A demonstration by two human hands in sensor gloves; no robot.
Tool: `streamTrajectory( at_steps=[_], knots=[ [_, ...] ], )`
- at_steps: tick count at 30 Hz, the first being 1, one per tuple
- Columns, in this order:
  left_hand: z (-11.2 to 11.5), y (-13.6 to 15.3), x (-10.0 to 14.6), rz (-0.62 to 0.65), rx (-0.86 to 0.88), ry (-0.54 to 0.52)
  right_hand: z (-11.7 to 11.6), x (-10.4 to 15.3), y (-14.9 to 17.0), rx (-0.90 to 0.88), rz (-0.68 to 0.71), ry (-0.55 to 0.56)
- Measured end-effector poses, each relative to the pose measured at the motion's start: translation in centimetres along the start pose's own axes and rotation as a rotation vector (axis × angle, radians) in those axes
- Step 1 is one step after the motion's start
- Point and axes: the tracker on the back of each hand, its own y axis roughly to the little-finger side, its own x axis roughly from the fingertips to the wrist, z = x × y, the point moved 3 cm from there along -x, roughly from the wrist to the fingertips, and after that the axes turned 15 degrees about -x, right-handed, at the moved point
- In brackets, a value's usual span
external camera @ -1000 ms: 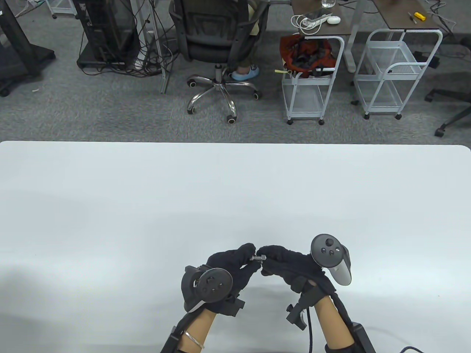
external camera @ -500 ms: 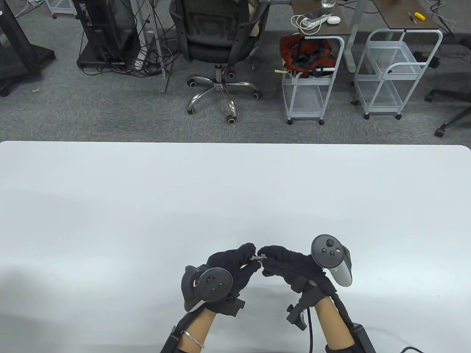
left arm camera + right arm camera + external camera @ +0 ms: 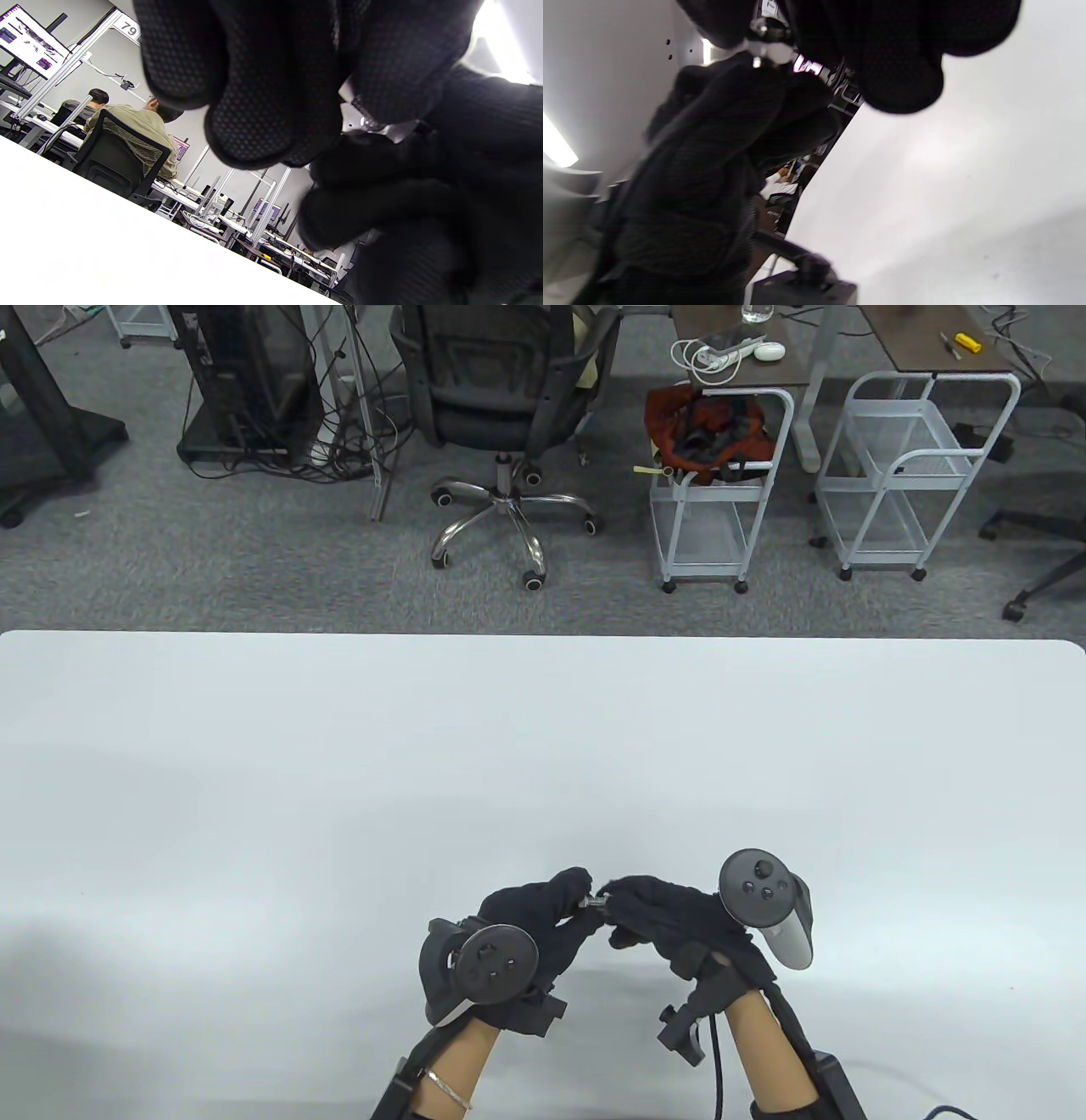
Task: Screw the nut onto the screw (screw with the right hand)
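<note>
In the table view my two gloved hands meet near the table's front edge, a little right of the middle. My left hand pinches a small silver screw that lies level and points right. My right hand pinches the nut end of it with its fingertips, and the nut itself is mostly hidden under them. In the left wrist view a bit of bright metal shows between the black fingers. In the right wrist view the metal is at the top, under my right fingers.
The white table stretches away behind the hands. Beyond its far edge stand an office chair and two white wire carts on grey carpet. A black cable runs along my right forearm.
My right fingertips have closed in slightly to the left over the screw, so less bare metal shows between the hands. My left hand has stayed put.
</note>
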Motion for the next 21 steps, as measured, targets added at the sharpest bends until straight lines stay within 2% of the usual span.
streamTrajectory(
  at_steps=[2,5,9,13,17,21],
  knots=[
    [-0.03,-0.02,0.01,0.0,0.003,0.0,0.07,0.02,-0.08,0.025,-0.006,0.012],
    [-0.11,-0.03,0.01,-0.006,0.021,-0.004,0.53,0.24,-0.08,0.072,0.003,0.093],
    [-0.08,-0.06,0.03,-0.005,0.019,-0.007,0.03,0.02,-0.2,0.004,0.005,-0.002],
    [0.02,-0.03,0.02,-0.014,0.042,-0.002,0.48,0.11,-0.05,0.055,0.001,0.09],
    [-0.05,0.13,0.05,-0.025,0.051,-0.009,-0.02,0.0,-0.17,-0.005,-0.002,-0.028],
    [-0.12,0.37,0.03,-0.04,0.079,-0.008,0.49,0.21,-0.51,0.064,0.028,0.095]
  ],
)
